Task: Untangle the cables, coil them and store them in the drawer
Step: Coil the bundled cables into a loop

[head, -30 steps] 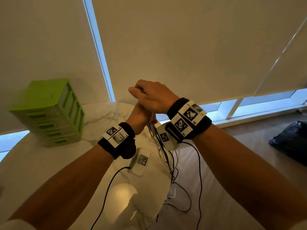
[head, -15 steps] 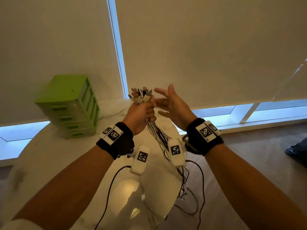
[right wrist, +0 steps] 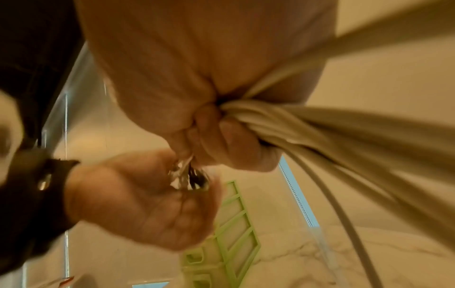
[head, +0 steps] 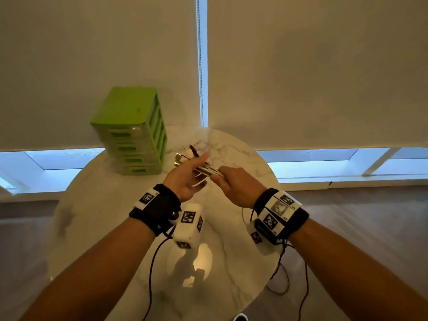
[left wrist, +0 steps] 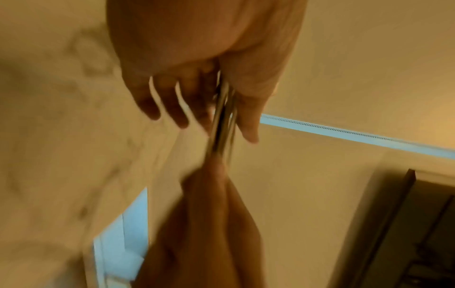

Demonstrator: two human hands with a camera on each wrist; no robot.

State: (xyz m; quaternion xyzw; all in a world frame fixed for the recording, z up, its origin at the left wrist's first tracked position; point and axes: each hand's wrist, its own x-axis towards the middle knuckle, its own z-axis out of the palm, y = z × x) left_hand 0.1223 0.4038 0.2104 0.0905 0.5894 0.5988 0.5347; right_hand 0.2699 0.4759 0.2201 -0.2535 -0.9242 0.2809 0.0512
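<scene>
A bundle of white and dark cables point(head: 208, 170) runs level between my hands above the marble table point(head: 111, 205). My right hand point(head: 234, 186) grips the bundle in a fist, and the rest of the cables trails out behind it point(right wrist: 307, 126). My left hand point(head: 185, 179) lies palm up with straight fingers under the bundle's end. The connector plugs point(head: 188, 155) stick out past its fingers. In the left wrist view the cables point(left wrist: 222, 124) pass between the fingers point(left wrist: 172, 109) and the thumb. The green drawer unit point(head: 132, 133) stands behind, all drawers closed.
The round table's right edge point(head: 273, 181) is near my right wrist, with wooden floor point(head: 359, 228) beyond. Black sensor leads point(head: 280, 274) hang from my wrists over the table edge. Roller blinds point(head: 301, 77) cover the window behind the drawer unit.
Both hands came down towards the table. My right hand, open beside the bundle before, now grips it. My left hand has let go of its fist hold and lies flat under the plug ends.
</scene>
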